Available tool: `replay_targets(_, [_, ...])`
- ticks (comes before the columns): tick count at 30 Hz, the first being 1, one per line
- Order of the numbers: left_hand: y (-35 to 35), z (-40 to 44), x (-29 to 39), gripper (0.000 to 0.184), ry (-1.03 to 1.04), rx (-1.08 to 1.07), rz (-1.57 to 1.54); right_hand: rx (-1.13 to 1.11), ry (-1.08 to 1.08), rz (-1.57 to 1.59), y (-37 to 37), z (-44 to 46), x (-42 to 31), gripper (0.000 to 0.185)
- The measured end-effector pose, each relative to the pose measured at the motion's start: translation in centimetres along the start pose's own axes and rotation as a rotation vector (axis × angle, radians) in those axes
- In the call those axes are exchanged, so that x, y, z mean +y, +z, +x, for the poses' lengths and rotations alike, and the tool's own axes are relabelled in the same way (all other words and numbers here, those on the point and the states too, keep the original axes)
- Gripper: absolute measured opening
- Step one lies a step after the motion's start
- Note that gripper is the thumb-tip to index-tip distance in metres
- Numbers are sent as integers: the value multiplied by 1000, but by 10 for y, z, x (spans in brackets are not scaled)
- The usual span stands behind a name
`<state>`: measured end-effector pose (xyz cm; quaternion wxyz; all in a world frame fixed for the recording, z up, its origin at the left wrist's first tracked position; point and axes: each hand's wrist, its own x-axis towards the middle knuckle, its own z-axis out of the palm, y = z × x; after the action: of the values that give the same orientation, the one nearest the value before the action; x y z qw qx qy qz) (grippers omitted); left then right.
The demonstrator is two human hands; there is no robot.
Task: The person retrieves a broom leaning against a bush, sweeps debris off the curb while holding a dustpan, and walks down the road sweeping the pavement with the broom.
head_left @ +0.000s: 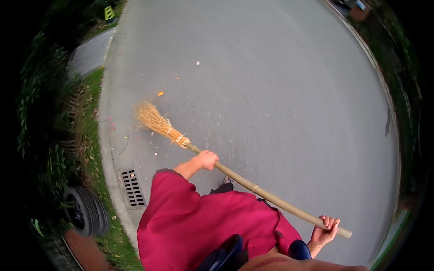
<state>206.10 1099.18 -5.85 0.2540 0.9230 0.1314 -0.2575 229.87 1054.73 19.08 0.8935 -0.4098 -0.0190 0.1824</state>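
Observation:
A long bamboo-handled broom (260, 190) slants across the view, its straw bristles (153, 118) at the upper left over the grey road. My left hand (207, 159) is wrapped round the handle a little below the binding of the bristles. Near the handle's far end, at the lower right, my right hand (326, 229) grips it with bent fingers. An orange scrap (160, 94) lies on the road just beyond the bristle tips. Small bits of litter and a pale scrap (197, 63) are scattered around the broom head.
A drain grate (132, 187) sits beside the left kerb (105, 122). Beyond that are a grass strip (93, 90), bushes and a stack of tyres (86, 211). A yellow marker (109, 14) stands at the upper left. Another kerb (382, 81) curves along the right.

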Motion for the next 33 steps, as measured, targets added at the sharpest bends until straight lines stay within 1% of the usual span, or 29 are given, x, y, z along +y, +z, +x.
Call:
replay_targets(1, [-9, -8, -16, 17, -69, 9, -26, -24, -2, 24, 9, 17, 6, 21])
replay_targets(3, [-29, -1, -16, 17, -58, 117, 18, -56, -2, 85, 5, 40, 10, 14])
replay_targets(4, [-45, 12, -11, 18, -45, 173, 40, -81, -28, 132, 3, 52, 5, 15])
replay_targets(6, [-95, 51, 11, 19, 36, 259, 83, -219, -96, 174, 3, 80, -16, 20])
replay_targets(7, [-104, 86, 12, 18, 129, 447, 41, -153, -166, 166, 21, 92, -28, 22])
replay_targets(8, [-131, 114, 26, 18, 186, 517, 30, -87, -235, 159, 43, 103, -40, 24])
replay_targets(9, [-164, 139, 44, 15, 185, 539, 55, -46, -308, 177, 50, 120, -57, 27])
replay_targets(10, [-192, 170, 55, 14, 218, 599, 48, -6, -382, 197, 39, 147, -75, 30])
replay_targets(11, [-212, 202, 63, 12, 256, 657, 43, -150, -424, 243, 6, 183, -97, 32])
replay_targets(12, [-232, 232, 68, 12, 270, 733, 15, -207, -446, 261, -30, 224, -110, 33])
replay_targets(13, [-247, 262, 67, 11, 289, 808, -13, -265, -466, 279, -45, 259, -116, 34])
replay_targets(15, [-266, 310, 49, 9, 283, 742, 8, -205, -467, 258, -10, 305, -96, 35])
replay_targets(16, [-265, 335, 42, 9, 280, 692, 15, -160, -463, 243, 8, 321, -85, 35])
replay_targets(18, [-256, 355, 8, 10, 208, 589, -55, -45, -441, 216, 52, 345, -50, 36])
replay_targets(20, [-253, 331, -22, 13, 65, 384, -40, -52, -380, 150, 91, 381, -11, 36])
replay_targets(21, [-255, 312, -36, 18, -36, 265, -77, -112, -319, 86, 109, 404, 13, 36])
replay_targets(22, [-243, 302, -59, 20, -137, 293, -85, -189, -231, 78, 127, 434, 37, 33])
replay_targets(25, [-245, 234, -110, 18, -388, 539, -150, -373, 66, 88, 226, 512, 104, 27])
replay_targets(27, [-228, 195, -131, 17, -608, 820, -200, -567, 245, 130, 300, 554, 150, 24])
replay_targets(29, [-234, 153, -131, 16, -877, 937, -243, -797, 447, 180, 375, 591, 201, 22])
replay_targets(31, [-224, 127, -133, 14, -1079, 1106, -228, -1010, 623, 216, 463, 615, 255, 22])
replay_targets(33, [-228, 87, -112, 13, -1261, 1123, -350, -1158, 816, 223, 551, 604, 307, 22])
